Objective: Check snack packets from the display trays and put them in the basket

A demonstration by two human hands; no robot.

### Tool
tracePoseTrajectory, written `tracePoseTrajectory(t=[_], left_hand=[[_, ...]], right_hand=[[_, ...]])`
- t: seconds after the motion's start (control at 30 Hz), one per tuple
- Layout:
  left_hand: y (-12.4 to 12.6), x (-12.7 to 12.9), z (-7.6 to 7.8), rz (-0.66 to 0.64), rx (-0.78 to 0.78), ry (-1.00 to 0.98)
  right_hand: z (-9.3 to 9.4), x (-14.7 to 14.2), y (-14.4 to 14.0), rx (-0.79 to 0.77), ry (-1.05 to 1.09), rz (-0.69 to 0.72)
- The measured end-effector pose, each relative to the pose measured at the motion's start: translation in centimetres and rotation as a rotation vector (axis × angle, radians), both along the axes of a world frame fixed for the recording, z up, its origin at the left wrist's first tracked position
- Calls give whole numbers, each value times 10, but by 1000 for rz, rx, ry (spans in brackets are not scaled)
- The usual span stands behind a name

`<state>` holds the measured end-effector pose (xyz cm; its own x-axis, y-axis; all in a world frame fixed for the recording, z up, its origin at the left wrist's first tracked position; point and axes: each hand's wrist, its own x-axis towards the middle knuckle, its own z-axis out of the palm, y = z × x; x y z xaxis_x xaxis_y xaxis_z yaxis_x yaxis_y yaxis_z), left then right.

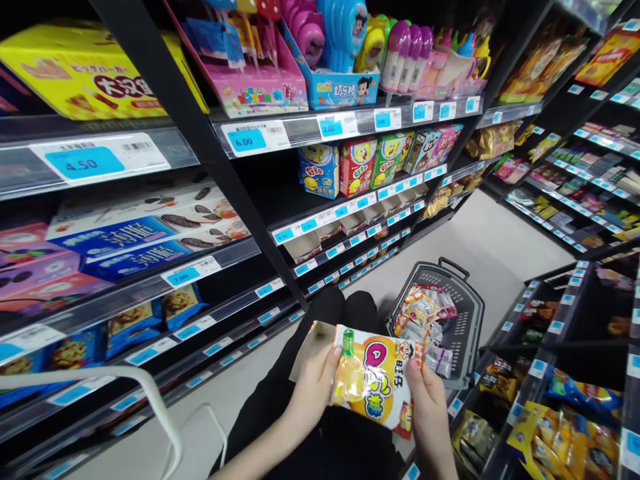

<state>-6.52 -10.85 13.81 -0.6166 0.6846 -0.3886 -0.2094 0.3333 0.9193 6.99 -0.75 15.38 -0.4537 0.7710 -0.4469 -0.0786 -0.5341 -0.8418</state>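
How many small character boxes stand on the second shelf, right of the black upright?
5 in a row: blue box, red box, green box, dark box, pink box at the far end. More may be hidden behind them.

Bare forearms, black trousers (345, 313)

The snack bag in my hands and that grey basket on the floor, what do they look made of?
Snack bag: looks like glossy printed plastic film, judging by its sheen and crinkles. Both the left hand and right hand grip it. Basket: probably matte moulded plastic, given its slotted grid walls.
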Motion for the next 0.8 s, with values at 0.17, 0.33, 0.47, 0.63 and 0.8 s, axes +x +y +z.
tracePoseTrajectory(t=[0.17,0.33,0.47,0.63,0.8], left_hand=[[-3,-18,23,-97,35,202],[0,-26,29,-146,11,339],[7,-28,25,-83,-60,355],[10,-30,19,95,-21,223],[4,-37,20,32,62,193]], right_hand=[[10,7,1,97,-102,16],[12,8,-2,312,-213,11],[12,2,-12,640,-324,45],[17,-7,-26,615,-278,64],[17,-7,-21,404,-229,24]])
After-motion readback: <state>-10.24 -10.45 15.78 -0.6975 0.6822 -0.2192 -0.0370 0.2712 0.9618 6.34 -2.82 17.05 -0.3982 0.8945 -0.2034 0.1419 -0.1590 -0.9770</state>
